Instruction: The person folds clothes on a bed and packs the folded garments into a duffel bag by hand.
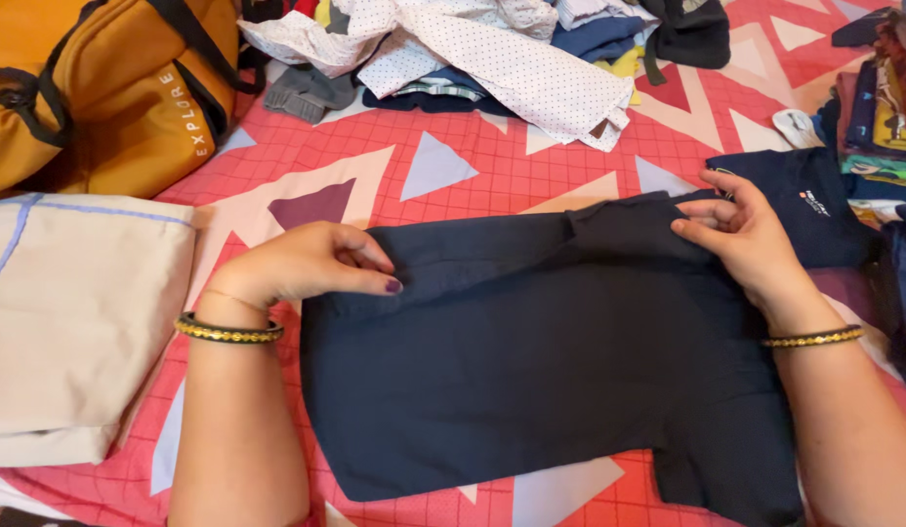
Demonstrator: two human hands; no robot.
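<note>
— Shirt (531, 361) lay where?
— Flat on the bedsheet (492, 166), long axis running left to right between my hands. I saw my left hand (307, 263) pressing its top edge, my right hand (741, 239) pinching the collar.
</note>
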